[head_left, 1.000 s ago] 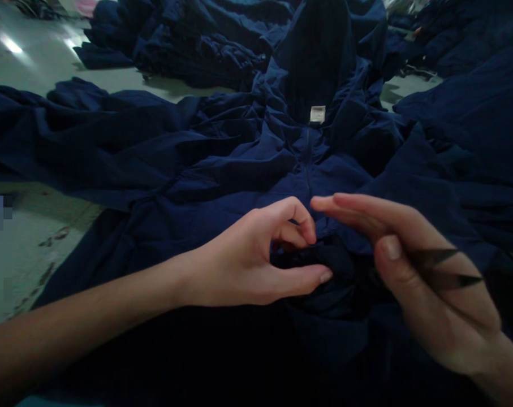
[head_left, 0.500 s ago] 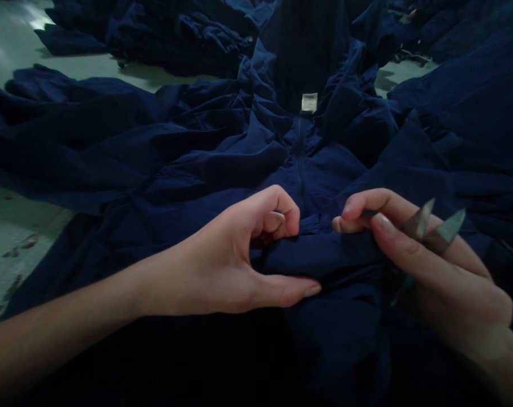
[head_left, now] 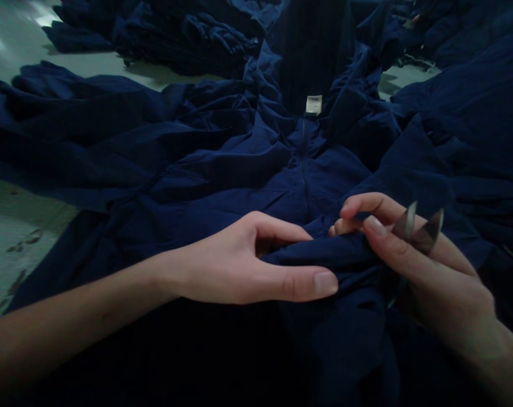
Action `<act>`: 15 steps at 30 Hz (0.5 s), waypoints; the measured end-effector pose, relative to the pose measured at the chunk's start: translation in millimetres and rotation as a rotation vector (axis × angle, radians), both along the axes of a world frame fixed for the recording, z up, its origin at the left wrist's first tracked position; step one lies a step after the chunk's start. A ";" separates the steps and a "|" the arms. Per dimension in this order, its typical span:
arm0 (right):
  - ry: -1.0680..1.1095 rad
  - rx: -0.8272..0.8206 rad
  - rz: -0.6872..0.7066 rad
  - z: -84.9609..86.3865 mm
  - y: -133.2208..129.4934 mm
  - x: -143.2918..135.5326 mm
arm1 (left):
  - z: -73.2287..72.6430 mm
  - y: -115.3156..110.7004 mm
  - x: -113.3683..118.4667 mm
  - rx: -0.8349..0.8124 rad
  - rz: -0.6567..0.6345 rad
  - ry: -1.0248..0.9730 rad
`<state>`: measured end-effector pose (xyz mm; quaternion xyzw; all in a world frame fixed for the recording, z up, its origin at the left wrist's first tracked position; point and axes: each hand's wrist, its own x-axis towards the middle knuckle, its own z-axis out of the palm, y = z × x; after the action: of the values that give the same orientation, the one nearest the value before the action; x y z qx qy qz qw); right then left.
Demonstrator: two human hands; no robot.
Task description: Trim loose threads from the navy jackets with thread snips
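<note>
A dark navy hooded jacket [head_left: 256, 186] lies spread out with its zip [head_left: 304, 164] running toward me and a small white label [head_left: 314, 104] at the neck. My left hand [head_left: 256, 263] is wrapped round a folded edge of the jacket, thumb on the near side and fingers behind it. My right hand [head_left: 421, 260] pinches the same fold further right between thumb and fingers. Thread snips [head_left: 417, 229] also rest in my right hand, their two pointed blades sticking up apart from each other; their handle is mostly hidden.
Heaps of similar navy garments [head_left: 175, 39] lie at the back left, and more navy cloth [head_left: 472, 102] covers the right side. The pale, marked table surface [head_left: 27, 226] shows at the left. A few loose white threads [head_left: 415, 61] lie at the back right.
My left hand's fingers have straightened and slid behind the fold, with its thumb further right along the front. My right hand has shifted slightly left with the snips.
</note>
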<state>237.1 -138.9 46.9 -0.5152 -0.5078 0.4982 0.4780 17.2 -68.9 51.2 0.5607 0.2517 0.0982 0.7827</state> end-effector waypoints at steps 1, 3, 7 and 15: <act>-0.011 0.005 0.013 0.3 0.2 0.1 | -1.2 0.9 0.4 -0.040 0.000 -0.006; -0.061 0.031 0.045 0.3 0.9 0.8 | -4.4 2.2 1.2 -0.068 0.004 -0.036; -0.159 0.093 0.142 -3.2 2.3 2.1 | -12.5 1.9 2.4 0.132 0.150 -0.179; -0.151 0.142 0.272 -13.7 3.0 -6.6 | -21.7 -1.4 2.5 0.259 0.286 -0.329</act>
<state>230.6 -135.9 33.2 -0.4426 -0.6411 0.4811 0.4020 19.6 -70.3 29.5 0.5915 0.1832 0.3293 0.7129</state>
